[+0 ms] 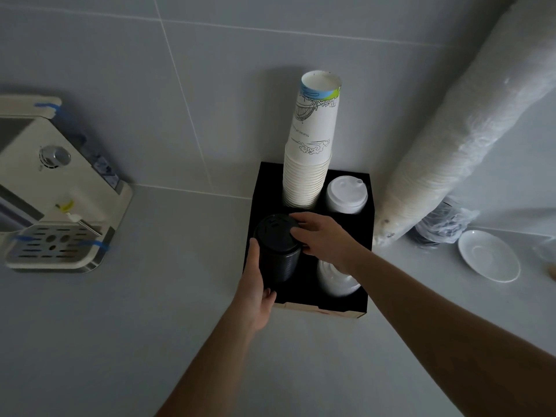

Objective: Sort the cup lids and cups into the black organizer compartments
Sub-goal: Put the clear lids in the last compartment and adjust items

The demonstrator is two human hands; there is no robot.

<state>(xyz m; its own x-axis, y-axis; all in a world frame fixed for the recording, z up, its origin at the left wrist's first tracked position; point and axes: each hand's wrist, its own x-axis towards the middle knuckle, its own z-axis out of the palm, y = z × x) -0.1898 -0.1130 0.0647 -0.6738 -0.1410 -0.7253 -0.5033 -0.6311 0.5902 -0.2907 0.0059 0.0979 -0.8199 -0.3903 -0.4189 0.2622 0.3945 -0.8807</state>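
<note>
- left hand [255, 291] cups near-left side of the black lid stack [278, 251], palm against its wall, fingers wrapped and pressed together around the lower part; likely steadying it so the column stays straight going down
- right hand [323, 236] comes in from the right, fingers spread over the top lid's right rim, tips pressing on it; looks like guiding/pushing the stack into its slot
- black lid stack sits in near-left compartment of the black organizer [365, 245], top part sticking above the rim; cannot tell if bottomed out
- near-right compartment holds white lids [337, 281], partly hidden under right wrist, just beside the black stack; tight gap there
- far-left compartment: tall paper cup stack [310, 158], leaning slightly, rising just behind the right fingers; easy to knock when withdrawing
- far-right compartment: white spouted lids [346, 192], sitting low
- all four compartments look filled; task seems near its end
- open counter on left side and toward the person, best exit room
- right: wrapped cup sleeve [469, 124] leaning on wall, saucer [489, 255] near; crowded
- coffee machine [57, 200] well apart, far left
</note>
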